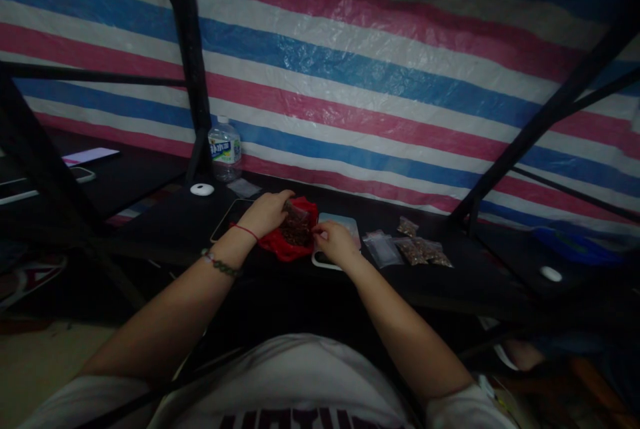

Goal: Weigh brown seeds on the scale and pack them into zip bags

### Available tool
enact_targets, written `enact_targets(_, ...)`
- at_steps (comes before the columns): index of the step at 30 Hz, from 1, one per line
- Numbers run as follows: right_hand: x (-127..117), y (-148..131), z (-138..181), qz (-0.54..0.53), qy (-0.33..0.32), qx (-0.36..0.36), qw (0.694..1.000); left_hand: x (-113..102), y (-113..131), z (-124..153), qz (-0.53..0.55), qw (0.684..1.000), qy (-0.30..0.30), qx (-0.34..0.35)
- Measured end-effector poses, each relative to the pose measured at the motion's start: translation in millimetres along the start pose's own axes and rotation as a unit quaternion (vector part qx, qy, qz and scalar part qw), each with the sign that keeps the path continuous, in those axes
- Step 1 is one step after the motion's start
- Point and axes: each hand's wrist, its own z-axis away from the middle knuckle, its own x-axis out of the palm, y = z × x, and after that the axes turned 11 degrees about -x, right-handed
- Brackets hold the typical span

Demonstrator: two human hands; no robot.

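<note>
A red plastic bag [287,248] lies open on the black table, with small brown bits [299,232] heaped inside. My left hand [270,210] is over its left rim, fingers curled together by a shiny clear patch at the top of the heap; what they grip is too dark to make out. At the bag's right side, my right hand [337,242] has thumb and fingertips pinched together; anything between them is too small to see. Beneath the right hand sits a white flat device [350,224] resembling a small scale, partly covered.
Right of the device lie empty clear zip bags [384,250] and several filled small bags [425,252]. A phone-like dark slab [225,219] is partly under my left wrist. Behind stand a plastic bottle [225,152] and a white oval object [202,189]. Black metal posts [193,49] frame the table.
</note>
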Motion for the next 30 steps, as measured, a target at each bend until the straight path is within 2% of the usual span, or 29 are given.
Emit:
enact_targets(6, -23.5, 11.0, 38.4, -0.066, 0.067, 0.007, 0.996, -3.8, -0.6, 0.8, 0.016, 0.998, 0.021, 0.049)
enact_targets(12, -38.9, 18.2, 51.9, -0.067, 0.108, -0.001, 0.992, -10.6, 3.0, 4.4, 0.019, 0.994, 0.005, 0.103)
enact_targets(17, -45.5, 19.1, 54.8, -0.064, 0.104, 0.006, 0.992, -11.0, 7.0, 5.1, 0.035, 0.989, -0.003, 0.14)
enact_targets(24, -45.4, 20.0, 55.9, -0.06, 0.097, 0.006, 0.994, -10.9, 3.8, 4.2, 0.039, 0.986, -0.061, 0.153)
enact_targets(30, -49.0, 15.9, 56.9, -0.049, 0.089, -0.006, 0.995, -12.7, 3.0, 3.6, 0.066, 0.987, -0.068, 0.131)
